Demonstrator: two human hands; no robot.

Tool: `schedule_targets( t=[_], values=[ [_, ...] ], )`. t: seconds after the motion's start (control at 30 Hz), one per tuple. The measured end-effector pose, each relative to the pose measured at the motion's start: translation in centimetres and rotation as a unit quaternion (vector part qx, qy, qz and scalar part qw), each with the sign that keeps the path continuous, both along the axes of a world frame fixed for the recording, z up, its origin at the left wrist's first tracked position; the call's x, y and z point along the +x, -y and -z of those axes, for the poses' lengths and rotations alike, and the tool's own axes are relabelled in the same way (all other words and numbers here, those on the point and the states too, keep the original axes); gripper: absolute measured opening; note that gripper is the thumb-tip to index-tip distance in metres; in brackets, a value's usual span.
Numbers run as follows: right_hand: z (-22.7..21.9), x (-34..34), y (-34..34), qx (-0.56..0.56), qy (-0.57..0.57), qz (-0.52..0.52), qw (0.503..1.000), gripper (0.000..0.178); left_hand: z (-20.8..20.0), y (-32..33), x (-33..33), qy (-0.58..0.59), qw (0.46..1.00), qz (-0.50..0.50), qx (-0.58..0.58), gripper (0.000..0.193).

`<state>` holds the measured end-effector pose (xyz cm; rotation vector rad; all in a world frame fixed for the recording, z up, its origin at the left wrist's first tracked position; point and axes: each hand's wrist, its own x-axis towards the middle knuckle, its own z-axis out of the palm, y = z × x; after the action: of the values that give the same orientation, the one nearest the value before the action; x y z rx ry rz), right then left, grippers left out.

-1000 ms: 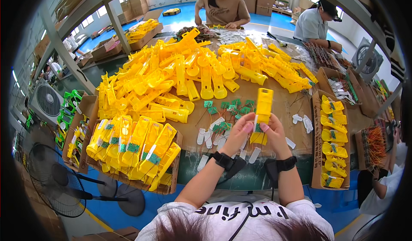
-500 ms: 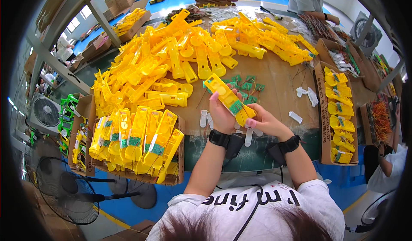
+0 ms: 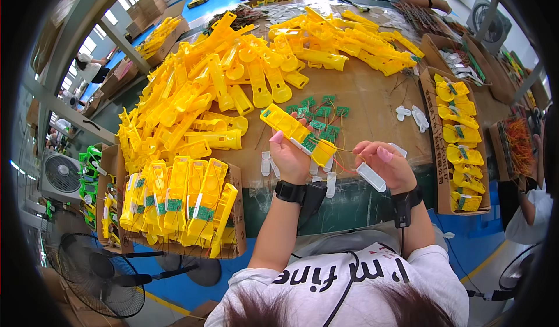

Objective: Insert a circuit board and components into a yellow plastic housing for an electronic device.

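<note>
My left hand (image 3: pixel 291 158) is closed around a long yellow plastic housing (image 3: pixel 282 122), tilted with its lower end toward my right hand. A green circuit board (image 3: pixel 310 142) is set in that housing near its lower end. Thin wires (image 3: pixel 345 150) come out of this end. At the wires my right hand (image 3: pixel 389 163) has its fingers closed in a pinch. An oblong white plastic piece (image 3: pixel 371 177) shows just below those fingers, with a red wire near it; whether the hand holds it I cannot tell. Loose green circuit boards (image 3: pixel 323 111) lie beyond my left hand.
A large heap of yellow housings (image 3: pixel 204 88) covers the table's left and back. Cardboard boxes with yellow housings stand at left (image 3: pixel 237 234) and right (image 3: pixel 445 196). Several white pieces (image 3: pixel 419 118) lie on the cardboard. Fans (image 3: pixel 99 274) stand at lower left; other people are beyond the table.
My right hand has moved right, away from the housing's lower end, and now pinches at the wires. A white piece shows below it. The view has shifted slightly.
</note>
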<state>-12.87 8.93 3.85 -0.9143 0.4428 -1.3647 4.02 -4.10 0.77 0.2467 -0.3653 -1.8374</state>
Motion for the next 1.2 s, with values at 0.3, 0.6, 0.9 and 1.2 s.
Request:
schedule_targets(
  t=[0.3, 0.6, 0.9, 1.2],
  values=[
    [-2.2, -0.7, 3.5, -0.08, 0.026, 0.119, 0.989, 0.04, 0.4, -0.3, -0.5, 0.065, 0.994, 0.07, -0.059, 0.049],
    [1.2, -0.6, 6.0, 0.1, 0.024, 0.233, 0.967, 0.016, -1.2, -1.1, -1.1, 0.22, 0.954, 0.132, -0.156, 0.054],
    [-0.6, -1.0, 5.1, 0.098, 0.037, 0.094, 0.99, 0.034, -0.7, -1.3, -1.6, 0.278, 0.913, 0.202, -0.219, 0.06],
    [0.1, -1.2, 5.0, 0.097, 0.044, 0.128, 0.986, 0.031, -1.6, -2.4, -1.6, 0.332, 0.88, 0.213, -0.265, 0.064]
  ],
)
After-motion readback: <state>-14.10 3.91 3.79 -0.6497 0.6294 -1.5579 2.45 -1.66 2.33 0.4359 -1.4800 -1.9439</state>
